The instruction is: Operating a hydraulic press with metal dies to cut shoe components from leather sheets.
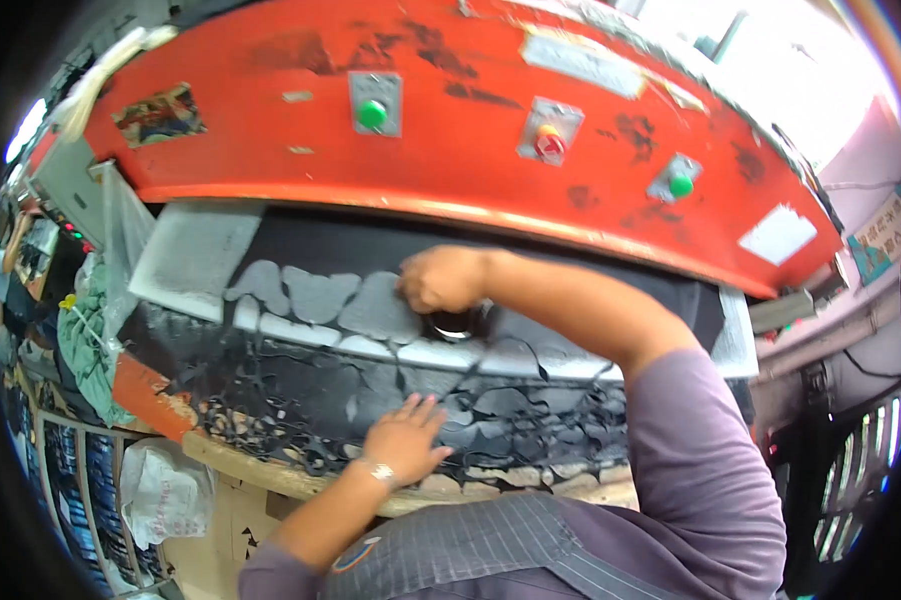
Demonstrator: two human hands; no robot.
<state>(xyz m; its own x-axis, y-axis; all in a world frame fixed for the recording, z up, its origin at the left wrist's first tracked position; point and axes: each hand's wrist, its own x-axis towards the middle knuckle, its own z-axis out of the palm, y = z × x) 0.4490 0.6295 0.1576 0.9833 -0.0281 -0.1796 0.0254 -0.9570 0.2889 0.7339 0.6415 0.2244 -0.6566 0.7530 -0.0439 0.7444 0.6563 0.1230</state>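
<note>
My right hand (444, 280) reaches across a black sheet (310, 238) with its fingers curled, a little blurred by motion. It grips a dark cutting die (457, 322) with a shiny curved metal edge; the hand hides part of it. Left of this hand, rounded grey shapes (320, 294) show side by side on the sheet, which lies over a pale board (185, 262). Nearer to me, my left hand (406, 440) lies with fingers spread on black cut-out scrap (300, 400), holding nothing.
Beyond the sheet stands a red machine front (270, 120) with a green button (372, 114), a red button (549, 143) and another green button (681, 185). A wooden edge (270, 473) runs along my side. A white plastic bag (166, 490) sits at lower left, below green cloth (90, 345).
</note>
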